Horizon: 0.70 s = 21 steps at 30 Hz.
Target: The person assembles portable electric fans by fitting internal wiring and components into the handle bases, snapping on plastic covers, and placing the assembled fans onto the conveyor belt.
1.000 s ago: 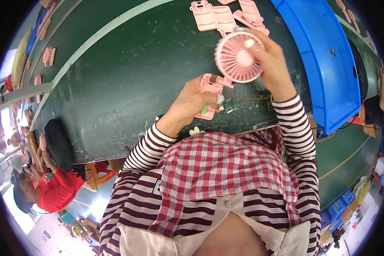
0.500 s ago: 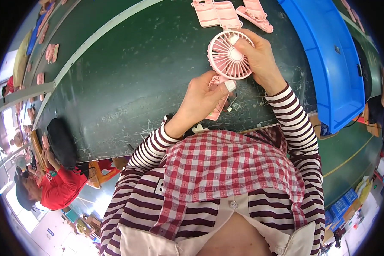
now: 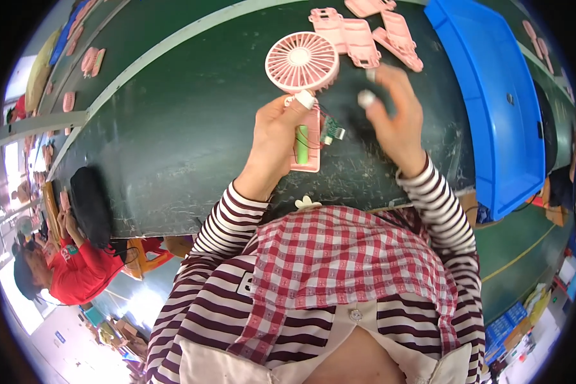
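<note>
A pink handheld fan (image 3: 299, 59) is gripped at its neck by my left hand (image 3: 275, 131), whose thumb and fingers are closed on it. Its round grille faces up, and its handle points toward me, uncovered. Inside the handle lies a green battery cell (image 3: 302, 144) with thin wires. A small green circuit board (image 3: 330, 131) hangs on wires at the handle's right side. My right hand (image 3: 395, 115) is in the air to the right of the fan, thumb and forefinger apart, holding nothing; it is slightly blurred. White coverings wrap some fingertips.
Several pink plastic shell pieces (image 3: 361, 43) lie at the far side of the dark green table (image 3: 173, 147). A long blue bin (image 3: 493, 109) stands at the right. A person in red (image 3: 86, 272) sits at far left, near a black rounded object (image 3: 93, 205).
The fan has moved left and turned, so its handle with battery and board now shows. My right hand has let go of the grille and opened, lower and right of it.
</note>
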Available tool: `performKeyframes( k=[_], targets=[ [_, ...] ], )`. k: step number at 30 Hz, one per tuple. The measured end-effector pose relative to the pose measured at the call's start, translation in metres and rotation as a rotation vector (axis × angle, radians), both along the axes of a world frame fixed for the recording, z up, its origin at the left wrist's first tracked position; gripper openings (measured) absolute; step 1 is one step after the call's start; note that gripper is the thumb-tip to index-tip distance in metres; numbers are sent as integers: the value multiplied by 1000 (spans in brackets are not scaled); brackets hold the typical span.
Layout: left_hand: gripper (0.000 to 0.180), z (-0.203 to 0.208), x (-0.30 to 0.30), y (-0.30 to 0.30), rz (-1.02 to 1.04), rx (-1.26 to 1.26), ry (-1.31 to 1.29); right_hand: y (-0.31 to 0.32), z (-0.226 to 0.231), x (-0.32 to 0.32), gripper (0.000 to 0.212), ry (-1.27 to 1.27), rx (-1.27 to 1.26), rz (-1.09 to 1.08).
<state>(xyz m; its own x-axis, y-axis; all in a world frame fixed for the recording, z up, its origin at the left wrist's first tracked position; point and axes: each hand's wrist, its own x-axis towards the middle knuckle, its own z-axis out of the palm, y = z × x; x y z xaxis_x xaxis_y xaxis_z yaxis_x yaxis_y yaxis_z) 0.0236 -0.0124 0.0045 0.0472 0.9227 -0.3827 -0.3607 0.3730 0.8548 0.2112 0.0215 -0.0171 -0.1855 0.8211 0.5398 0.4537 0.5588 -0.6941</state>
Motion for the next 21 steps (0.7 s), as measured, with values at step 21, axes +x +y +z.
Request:
performKeyframes(
  k=[21],
  targets=[
    [28,-25,-3,-10,-223,-5,-375,-13,22,-35,24,-215,318,267]
  ],
)
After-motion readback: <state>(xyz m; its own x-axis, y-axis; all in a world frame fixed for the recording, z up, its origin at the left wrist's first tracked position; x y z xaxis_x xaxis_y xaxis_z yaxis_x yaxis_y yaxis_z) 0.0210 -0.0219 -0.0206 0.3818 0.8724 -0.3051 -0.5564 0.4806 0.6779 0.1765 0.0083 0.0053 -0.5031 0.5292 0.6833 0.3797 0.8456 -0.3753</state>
